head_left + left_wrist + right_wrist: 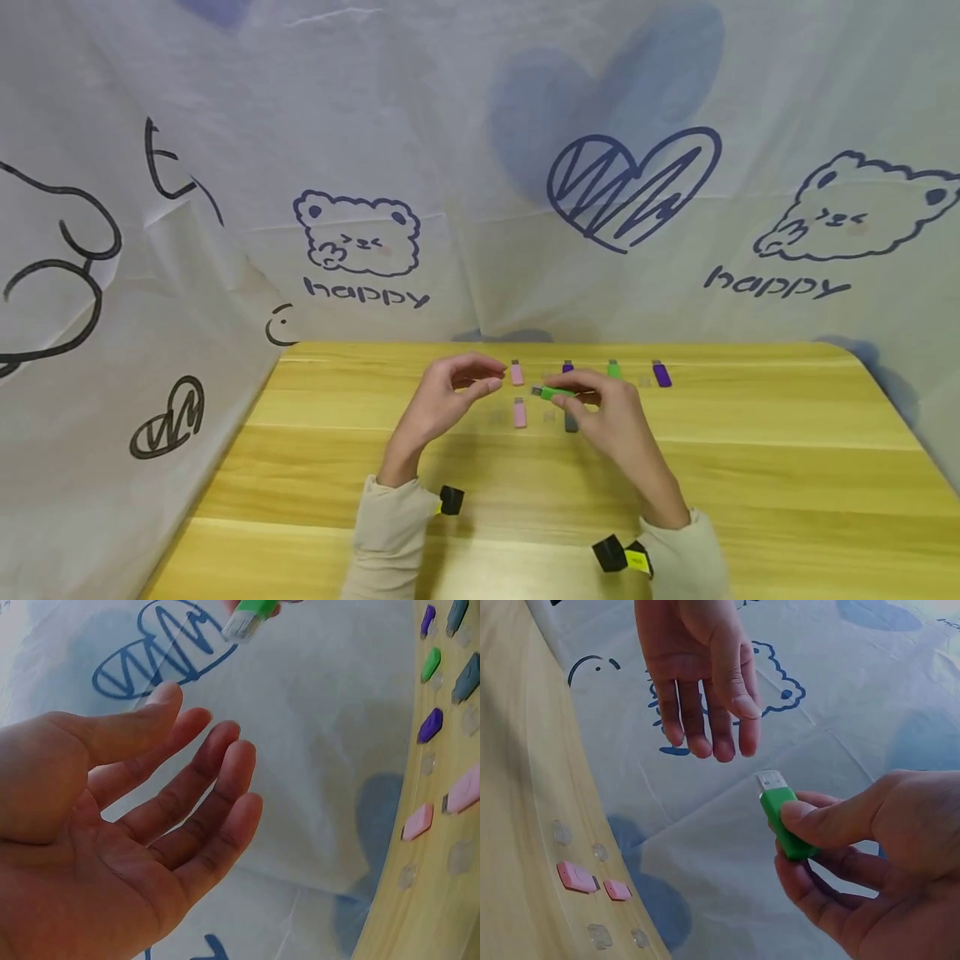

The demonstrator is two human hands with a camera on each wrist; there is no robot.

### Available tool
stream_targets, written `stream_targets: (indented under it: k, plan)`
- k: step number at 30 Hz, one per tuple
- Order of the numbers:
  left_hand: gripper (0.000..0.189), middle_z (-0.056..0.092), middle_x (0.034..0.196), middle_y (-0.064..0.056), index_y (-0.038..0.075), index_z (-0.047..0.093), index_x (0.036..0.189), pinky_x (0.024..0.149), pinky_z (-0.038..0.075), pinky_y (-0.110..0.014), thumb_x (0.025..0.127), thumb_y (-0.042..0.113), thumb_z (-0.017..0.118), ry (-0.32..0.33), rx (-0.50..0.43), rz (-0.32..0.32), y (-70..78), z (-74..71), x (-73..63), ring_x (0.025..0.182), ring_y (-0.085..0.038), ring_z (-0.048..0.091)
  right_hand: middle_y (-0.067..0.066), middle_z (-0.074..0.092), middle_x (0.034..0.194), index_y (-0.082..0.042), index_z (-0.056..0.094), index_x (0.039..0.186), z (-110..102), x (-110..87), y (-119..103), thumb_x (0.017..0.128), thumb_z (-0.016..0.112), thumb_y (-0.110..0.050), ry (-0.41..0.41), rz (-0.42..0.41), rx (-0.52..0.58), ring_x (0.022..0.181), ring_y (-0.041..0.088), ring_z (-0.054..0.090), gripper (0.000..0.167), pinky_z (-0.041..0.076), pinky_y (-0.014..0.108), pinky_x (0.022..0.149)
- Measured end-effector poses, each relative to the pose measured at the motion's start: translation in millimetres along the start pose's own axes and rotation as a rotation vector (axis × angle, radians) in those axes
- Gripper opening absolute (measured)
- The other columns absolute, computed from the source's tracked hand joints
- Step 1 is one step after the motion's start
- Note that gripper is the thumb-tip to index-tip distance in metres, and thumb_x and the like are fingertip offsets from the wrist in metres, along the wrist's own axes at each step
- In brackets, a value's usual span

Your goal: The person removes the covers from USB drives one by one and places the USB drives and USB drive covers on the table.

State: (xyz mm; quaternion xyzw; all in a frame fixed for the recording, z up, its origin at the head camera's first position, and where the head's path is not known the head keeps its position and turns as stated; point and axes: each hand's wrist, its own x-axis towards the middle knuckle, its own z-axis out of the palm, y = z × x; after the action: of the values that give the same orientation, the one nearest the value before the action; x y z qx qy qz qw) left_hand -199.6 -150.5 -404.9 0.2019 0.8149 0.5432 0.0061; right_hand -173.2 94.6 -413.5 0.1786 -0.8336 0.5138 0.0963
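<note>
My right hand [613, 417] pinches a green USB flash drive [557, 392] between thumb and fingers, above the table. Its metal connector points left, toward my left hand [448, 396]. That hand is raised a short way off, fingers loosely bent and parted, with nothing in its grasp. In the right wrist view, the thumb lies along the side of the green drive [780, 814], and the silvery connector end [771, 780] shows. The left wrist view catches only the connector end [244, 625] and part of the green body at the top edge.
On the wooden table [300, 483] lie pink drives [520, 413], a purple drive [662, 373], another green drive [614, 369] and a dark grey drive [572, 422]. Small clear pieces [599, 936] sit among them. A printed cloth [465, 167] hangs behind the table.
</note>
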Motion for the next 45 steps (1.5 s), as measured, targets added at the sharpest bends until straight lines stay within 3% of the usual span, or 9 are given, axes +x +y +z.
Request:
stream_targets:
  k: [8,14,20,30,37,40,45]
  plan:
    - [0.020,0.072,0.115,-0.009,0.003,0.073,0.117,0.089,0.058,-0.033,0.098,0.008,0.071,-0.070,-0.040,0.063,6.8,20.8,4.2,0.101,-0.019,0.071,0.013,0.076,0.104,-0.003,0.080,0.104,-3,2.2,-2,0.090,0.077,-0.001,0.025,-0.057,0.035,0.090,0.028,0.076,0.015,0.062,0.039,0.075]
    - [0.009,0.074,0.102,-0.007,0.005,0.075,0.104,0.080,0.060,-0.032,0.096,0.008,0.073,-0.022,-0.026,0.072,9.1,33.7,5.2,0.088,-0.015,0.072,0.011,0.077,0.103,-0.003,0.081,0.103,-2,1.9,-5,0.088,0.079,-0.002,0.029,-0.054,0.027,0.090,0.027,0.076,0.015,0.062,0.035,0.076]
    - [0.007,0.074,0.100,-0.007,0.004,0.076,0.101,0.081,0.060,-0.036,0.095,0.007,0.074,0.017,-0.043,0.072,9.7,38.1,4.1,0.088,-0.018,0.072,0.011,0.077,0.099,-0.003,0.081,0.101,-2,1.0,-6,0.087,0.080,-0.001,0.037,-0.076,-0.001,0.087,0.027,0.076,0.015,0.062,0.035,0.074]
    - [0.007,0.076,0.098,-0.007,0.004,0.078,0.098,0.081,0.059,-0.034,0.094,0.008,0.076,0.043,-0.059,0.020,15.3,36.5,1.8,0.088,-0.016,0.073,0.011,0.077,0.099,-0.003,0.081,0.101,-12,-0.4,-7,0.088,0.079,0.001,-0.002,-0.076,0.003,0.088,0.026,0.076,0.014,0.062,0.035,0.076]
    - [0.005,0.075,0.092,-0.008,0.001,0.077,0.095,0.077,0.059,-0.028,0.091,-0.001,0.076,0.199,-0.063,-0.038,10.4,4.6,-5.1,0.083,-0.029,0.072,0.011,0.076,0.100,-0.004,0.080,0.104,-45,-7.8,1,0.091,0.077,-0.001,0.050,0.055,-0.052,0.089,0.026,0.074,0.014,0.059,0.021,0.075]
    - [0.005,0.075,0.094,-0.011,0.001,0.077,0.098,0.078,0.060,-0.029,0.092,0.001,0.075,0.177,-0.067,-0.032,9.0,0.5,-3.8,0.085,-0.030,0.073,0.015,0.074,0.109,-0.002,0.077,0.114,-56,-8.5,5,0.094,0.074,-0.004,0.043,0.090,-0.059,0.095,0.029,0.073,0.020,0.055,0.015,0.078]
    - [0.007,0.076,0.095,-0.011,0.002,0.078,0.099,0.077,0.059,-0.028,0.093,0.004,0.076,0.143,-0.020,-0.016,4.8,9.6,0.8,0.084,-0.024,0.073,0.018,0.072,0.115,-0.002,0.074,0.121,-73,-11.9,23,0.099,0.069,-0.010,0.088,0.164,-0.107,0.098,0.029,0.071,0.023,0.052,0.011,0.077]
